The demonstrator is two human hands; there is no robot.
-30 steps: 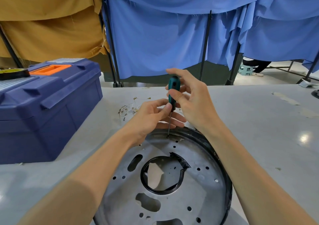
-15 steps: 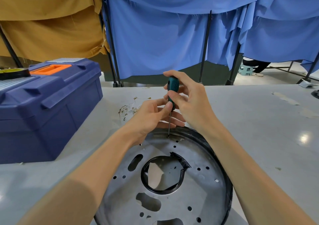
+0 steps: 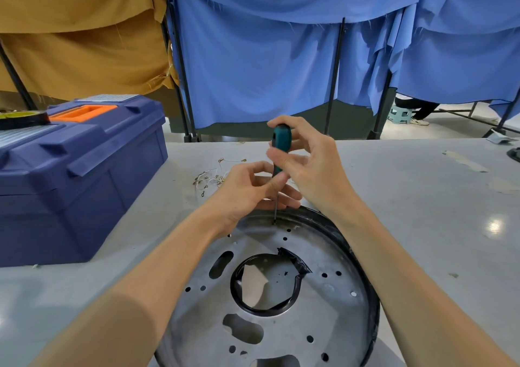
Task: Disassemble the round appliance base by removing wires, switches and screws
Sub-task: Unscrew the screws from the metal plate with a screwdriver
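Teal handle up top: the screwdriver (image 3: 280, 141) stands nearly upright, its thin shaft running down to the round appliance base (image 3: 323, 318). The tip is planted on the metal plate at the base's twelve o'clock edge, just inside the dark rim. The right hand (image 3: 315, 169) has the handle, thumb on the near side and fingers curled round the far side, pinching it near the top. The left hand (image 3: 244, 192) comes in from eight o'clock and pinches the tool lower down. Its thumb and forefinger close where handle meets shaft, and the other fingers stretch out flat beneath, over the far rim. Whether a screw sits under that tip, I can't tell; it's too small to make out.

The base lies flat on the grey tabletop (image 3: 422, 211), at six o'clock in the view, below the person's forearms. It's a bare metal disc, dotted with small round holes and a few larger odd-shaped cut-outs. In the middle is a big opening ringed by a black band (image 3: 294, 264), torn and curled up at its two o'clock side.

At eleven o'clock from the base, a small tangle of loose wires (image 3: 211, 179) with little ring terminals lies on the tabletop, apart from the base. At nine o'clock sits a navy toolbox (image 3: 84, 175) with an orange handle (image 3: 84, 112), lid closed, a roll of tape (image 3: 19, 118) on top. Blue curtains (image 3: 253, 57) hang across the back at twelve, mustard cloth (image 3: 70, 42) at ten.
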